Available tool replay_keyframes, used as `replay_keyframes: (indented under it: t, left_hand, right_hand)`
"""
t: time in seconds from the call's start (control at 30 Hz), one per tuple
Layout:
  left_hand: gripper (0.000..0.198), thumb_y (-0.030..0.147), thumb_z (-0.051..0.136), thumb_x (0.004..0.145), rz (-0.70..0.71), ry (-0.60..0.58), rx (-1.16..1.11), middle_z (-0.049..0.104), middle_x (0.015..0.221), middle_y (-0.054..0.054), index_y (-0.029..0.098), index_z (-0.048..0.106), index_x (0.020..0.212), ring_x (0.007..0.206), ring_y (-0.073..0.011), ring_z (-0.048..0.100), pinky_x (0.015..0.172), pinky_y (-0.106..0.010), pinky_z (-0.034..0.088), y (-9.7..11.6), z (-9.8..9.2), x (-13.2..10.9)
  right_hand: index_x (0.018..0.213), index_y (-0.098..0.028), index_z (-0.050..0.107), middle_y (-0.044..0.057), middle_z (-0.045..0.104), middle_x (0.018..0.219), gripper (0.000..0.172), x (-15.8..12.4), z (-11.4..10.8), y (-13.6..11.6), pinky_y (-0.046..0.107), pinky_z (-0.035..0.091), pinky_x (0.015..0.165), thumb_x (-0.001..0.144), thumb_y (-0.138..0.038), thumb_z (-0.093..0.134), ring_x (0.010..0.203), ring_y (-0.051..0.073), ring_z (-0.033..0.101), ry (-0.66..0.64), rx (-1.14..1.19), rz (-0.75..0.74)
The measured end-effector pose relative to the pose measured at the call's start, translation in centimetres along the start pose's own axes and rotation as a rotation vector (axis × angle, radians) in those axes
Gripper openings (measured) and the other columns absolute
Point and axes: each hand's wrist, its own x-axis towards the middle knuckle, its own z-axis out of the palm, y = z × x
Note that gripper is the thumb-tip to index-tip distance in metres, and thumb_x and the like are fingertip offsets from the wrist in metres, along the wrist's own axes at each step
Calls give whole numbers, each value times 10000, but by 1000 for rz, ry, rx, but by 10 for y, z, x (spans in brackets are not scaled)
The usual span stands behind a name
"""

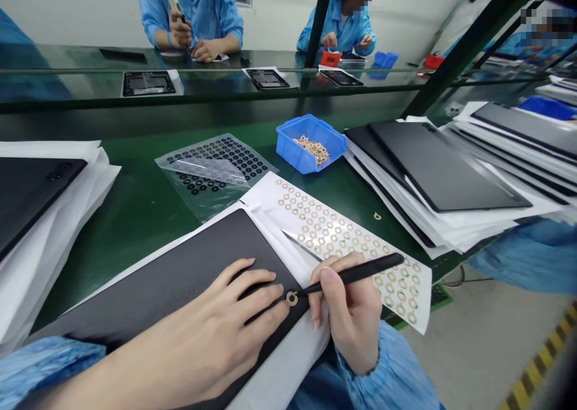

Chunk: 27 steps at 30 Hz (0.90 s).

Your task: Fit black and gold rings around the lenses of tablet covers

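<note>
A dark grey tablet back cover (189, 260) lies on white paper in front of me. My left hand (225, 320) rests flat on it with the fingers spread, one fingertip beside a small tan ring (292, 299) near the cover's edge. In my right hand (349, 305) is a pair of black tweezers (369, 272); their tips reach the ring's tab. Partly under this hand, a white sheet (288, 199) carries rows of similar rings. One loose ring (377, 216) lies on the green table.
Behind the sheet stand a blue bin (311, 144) of small tan pieces and a clear sheet of black rings (211, 163). Covers interleaved with paper are stacked at left (36, 193) and right (451, 163). Two co-workers sit across a raised ledge (216, 84).
</note>
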Motion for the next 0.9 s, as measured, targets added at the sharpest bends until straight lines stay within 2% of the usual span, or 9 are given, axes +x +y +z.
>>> replay_keyframes:
  t: [0.1, 0.27, 0.37, 0.47, 0.67, 0.8, 0.9]
  left_hand:
    - [373, 159, 426, 892, -4, 8, 24, 623, 1157, -53, 160, 510, 1256, 1126, -227, 500, 1070, -417, 310, 0, 0, -1]
    - [433, 189, 453, 873, 5, -25, 57, 600, 1207, -23, 215, 479, 1304, 1100, -227, 509, 1027, -409, 356, -2, 2, 2]
    - [401, 193, 453, 864, -55, 28, 63, 607, 1194, -2, 236, 521, 1257, 1071, -228, 509, 1038, -423, 315, 0, 6, 5]
    - [360, 181, 448, 843, -50, 76, 103, 634, 1143, 1, 230, 581, 1174, 1021, -239, 520, 1036, -435, 289, 2, 9, 7]
    - [383, 194, 438, 827, -71, 119, 139, 640, 1108, -20, 244, 578, 1180, 992, -252, 525, 1013, -456, 294, 1, 8, 7]
    - [368, 200, 443, 840, -63, 72, 121, 632, 1114, -11, 253, 572, 1182, 998, -244, 514, 1000, -445, 321, 1, 4, 6]
    - [327, 195, 457, 863, -121, 49, 75, 621, 1147, -12, 218, 560, 1173, 1009, -219, 509, 1007, -413, 337, 3, 1, 6]
  right_hand:
    - [745, -202, 464, -24, 499, 667, 176, -1, 1, 0, 183, 320, 279, 911, -258, 484, 329, 44, 430, 16, -17, -60]
    - [768, -202, 504, -15, 506, 641, 145, -5, -1, 3, 204, 349, 306, 908, -228, 483, 366, 68, 460, 19, 8, -114]
    - [822, -212, 520, -9, 534, 681, 120, -7, -1, 4, 212, 372, 304, 921, -235, 457, 368, 74, 476, 59, 81, -96]
    - [850, -223, 527, -4, 543, 701, 112, -8, -1, 4, 223, 378, 298, 925, -246, 447, 365, 83, 473, 83, 105, -96]
    - [873, -212, 547, 22, 539, 754, 102, -9, -1, 6, 223, 391, 320, 920, -214, 456, 423, 89, 511, 60, 99, -130]
    - [891, -217, 553, 19, 523, 720, 92, -8, -5, 8, 220, 400, 333, 902, -175, 471, 464, 107, 519, 20, 62, -194]
    - [918, -207, 544, 20, 527, 700, 106, -7, -8, 10, 231, 420, 380, 899, -153, 455, 524, 128, 533, -49, 51, -284]
